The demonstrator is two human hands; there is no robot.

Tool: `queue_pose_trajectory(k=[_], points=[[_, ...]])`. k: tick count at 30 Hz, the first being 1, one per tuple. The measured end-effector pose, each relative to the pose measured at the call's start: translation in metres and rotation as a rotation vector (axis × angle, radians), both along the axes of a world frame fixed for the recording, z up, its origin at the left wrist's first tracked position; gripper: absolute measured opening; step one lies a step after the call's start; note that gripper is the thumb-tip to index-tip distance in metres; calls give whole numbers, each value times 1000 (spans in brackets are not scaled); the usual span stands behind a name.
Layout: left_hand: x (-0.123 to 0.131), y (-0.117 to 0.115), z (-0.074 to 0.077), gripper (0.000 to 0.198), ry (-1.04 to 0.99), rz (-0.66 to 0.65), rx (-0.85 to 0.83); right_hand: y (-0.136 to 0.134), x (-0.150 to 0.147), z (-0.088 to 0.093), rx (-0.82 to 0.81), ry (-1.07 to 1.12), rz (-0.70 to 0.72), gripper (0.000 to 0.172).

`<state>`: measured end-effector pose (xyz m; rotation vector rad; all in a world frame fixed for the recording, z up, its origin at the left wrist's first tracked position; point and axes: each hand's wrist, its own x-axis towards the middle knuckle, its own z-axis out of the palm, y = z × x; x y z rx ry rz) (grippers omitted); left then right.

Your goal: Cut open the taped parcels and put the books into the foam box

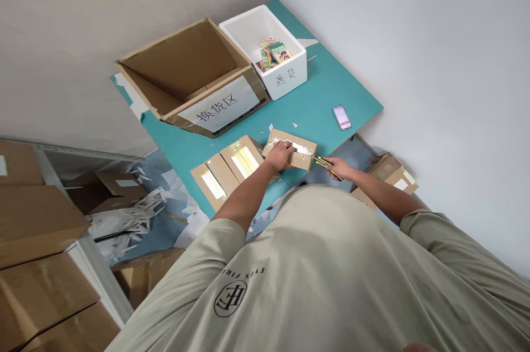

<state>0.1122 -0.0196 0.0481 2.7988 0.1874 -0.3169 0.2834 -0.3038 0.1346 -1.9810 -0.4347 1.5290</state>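
Observation:
My left hand (279,156) presses down on a small taped cardboard parcel (298,158), gripping it at its near end on the teal table (327,81). My right hand (342,169) holds a yellow-and-black utility knife (323,161), whose front end reaches the parcel's far end. A strip of clear packing tape (298,148) runs along the parcel's top. Beside my left forearm lie two similar cardboard boxes (211,186) (242,158) with white-and-yellow windows or labels.
An open cardboard box (178,65) labelled 换货区 and a white foam box (285,68) marked 退货, holding colourful printed packs (273,53), stand at the table's far end. A phone (342,117) lies on the right. Stacked cartons (37,225) and white scraps (128,219) lie left.

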Motion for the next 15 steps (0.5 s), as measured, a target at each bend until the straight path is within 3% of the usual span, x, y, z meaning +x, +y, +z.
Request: queue_pose_trajectory(k=[9,15], points=[[0,-5,-4,68,-19,58,1,-6,0,3,27,-127,-49,62],[-1,-5,-9,65,-69,100,-26,8,5,5,-10,-198,81,64]])
